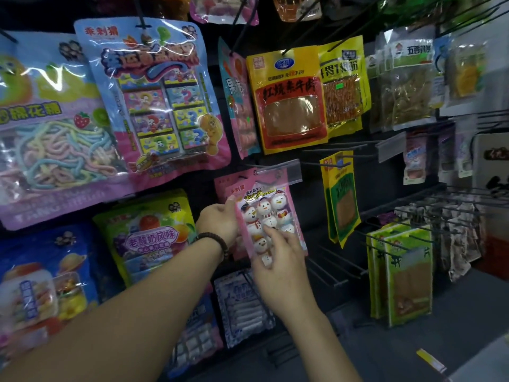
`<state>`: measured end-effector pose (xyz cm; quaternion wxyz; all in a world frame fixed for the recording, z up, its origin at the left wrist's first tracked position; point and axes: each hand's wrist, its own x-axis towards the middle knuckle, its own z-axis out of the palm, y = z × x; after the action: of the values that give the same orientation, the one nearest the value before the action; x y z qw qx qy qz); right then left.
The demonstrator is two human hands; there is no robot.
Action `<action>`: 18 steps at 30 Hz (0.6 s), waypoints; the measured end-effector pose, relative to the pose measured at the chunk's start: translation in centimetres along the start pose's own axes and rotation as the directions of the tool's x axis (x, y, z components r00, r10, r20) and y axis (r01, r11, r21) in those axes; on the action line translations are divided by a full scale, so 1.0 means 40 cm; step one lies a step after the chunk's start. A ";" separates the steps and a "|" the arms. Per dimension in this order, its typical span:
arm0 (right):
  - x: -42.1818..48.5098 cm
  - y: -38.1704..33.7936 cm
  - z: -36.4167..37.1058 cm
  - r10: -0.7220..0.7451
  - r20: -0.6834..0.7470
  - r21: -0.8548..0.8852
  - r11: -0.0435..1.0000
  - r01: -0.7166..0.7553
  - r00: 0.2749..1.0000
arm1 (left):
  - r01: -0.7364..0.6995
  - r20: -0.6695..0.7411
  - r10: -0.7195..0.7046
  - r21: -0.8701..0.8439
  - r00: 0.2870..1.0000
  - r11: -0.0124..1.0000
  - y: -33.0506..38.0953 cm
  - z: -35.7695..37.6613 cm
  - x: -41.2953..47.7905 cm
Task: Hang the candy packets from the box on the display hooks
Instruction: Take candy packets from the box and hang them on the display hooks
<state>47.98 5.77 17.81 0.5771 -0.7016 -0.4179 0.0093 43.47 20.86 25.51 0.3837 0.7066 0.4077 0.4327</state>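
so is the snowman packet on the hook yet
Cannot tell. Left hand and right hand hold the snowman packet tilted, its top by the hook.

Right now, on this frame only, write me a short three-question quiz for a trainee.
1. True or false: the left hand wears a bracelet.
2. What shows on the packet held in both hands? A snowmen, B worms, C oranges.
3. Which hand holds the packet's lower end?
Key: 1 true; 2 A; 3 the right hand.
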 end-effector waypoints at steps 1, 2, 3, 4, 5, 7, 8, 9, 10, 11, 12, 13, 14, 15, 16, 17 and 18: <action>-0.011 -0.010 -0.001 -0.010 0.003 0.001 1.000 0.010 1.000 | -0.018 0.009 0.018 0.027 1.000 0.999 0.009 -0.019 -0.030; -0.025 -0.023 -0.004 -0.016 0.007 -0.004 1.000 0.016 1.000 | -0.026 0.013 0.025 0.041 1.000 0.999 0.015 -0.037 -0.060; -0.041 -0.034 -0.006 -0.015 0.012 -0.008 1.000 0.016 1.000 | -0.036 0.019 0.035 0.062 0.999 0.997 0.010 -0.053 -0.084; -0.058 -0.046 -0.007 -0.011 0.009 -0.005 1.000 0.011 1.000 | -0.046 0.031 0.043 0.075 0.999 0.996 0.009 -0.071 -0.115; -0.077 -0.059 -0.005 -0.006 -0.004 0.003 1.000 0.006 1.000 | -0.052 0.051 0.047 0.097 0.998 0.994 -0.004 -0.091 -0.137; -0.121 -0.089 0.014 0.009 -0.010 0.012 1.000 -0.009 1.000 | -0.094 0.100 0.081 0.132 0.992 0.987 -0.028 -0.142 -0.185; -0.148 -0.106 0.025 0.017 0.018 0.013 1.000 -0.017 1.000 | -0.131 0.136 0.109 0.165 0.985 0.978 -0.040 -0.176 -0.215; -0.172 -0.117 0.038 0.020 0.049 0.018 1.000 -0.021 0.999 | -0.189 0.178 0.150 0.227 0.973 0.955 -0.053 -0.212 -0.244; -0.192 -0.128 0.050 0.021 0.071 0.016 1.000 -0.022 0.997 | -0.249 0.217 0.185 0.320 0.958 0.914 -0.063 -0.252 -0.277; -0.220 -0.141 0.063 0.026 0.090 0.014 1.000 -0.028 0.996 | -0.301 0.247 0.213 0.405 0.945 0.863 -0.080 -0.303 -0.314; -0.240 -0.146 0.065 0.037 0.094 0.013 0.999 -0.038 0.995 | -0.340 0.272 0.233 0.468 0.934 0.815 -0.088 -0.344 -0.349; -0.261 -0.144 0.064 0.056 0.096 0.012 0.998 -0.058 0.994 | -0.372 0.298 0.245 0.521 0.923 0.768 -0.100 -0.381 -0.382; -0.289 -0.149 0.067 0.089 0.118 0.002 0.996 -0.090 0.989 | -0.383 0.323 0.232 0.556 0.917 0.738 -0.113 -0.430 -0.421; -0.317 -0.152 0.072 0.124 0.151 -0.009 0.992 -0.124 0.981 | -0.389 0.352 0.211 0.579 0.912 0.716 -0.133 -0.475 -0.451; -0.352 -0.158 0.081 0.151 0.188 -0.022 0.989 -0.150 0.970 | -0.384 0.370 0.181 0.604 0.911 0.699 -0.155 -0.519 -0.486; -0.391 -0.164 0.096 0.169 0.225 -0.027 0.986 -0.167 0.960 | -0.374 0.375 0.155 0.629 0.914 0.682 -0.185 -0.562 -0.521; -0.429 -0.167 0.114 0.185 0.266 -0.039 0.983 -0.181 0.946 | -0.356 0.366 0.134 0.651 0.921 0.670 -0.223 -0.602 -0.553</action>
<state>30.72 -0.94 13.68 0.5067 -0.7336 -0.4255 0.1547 12.57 8.66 18.91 0.0763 0.9026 0.3817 0.1836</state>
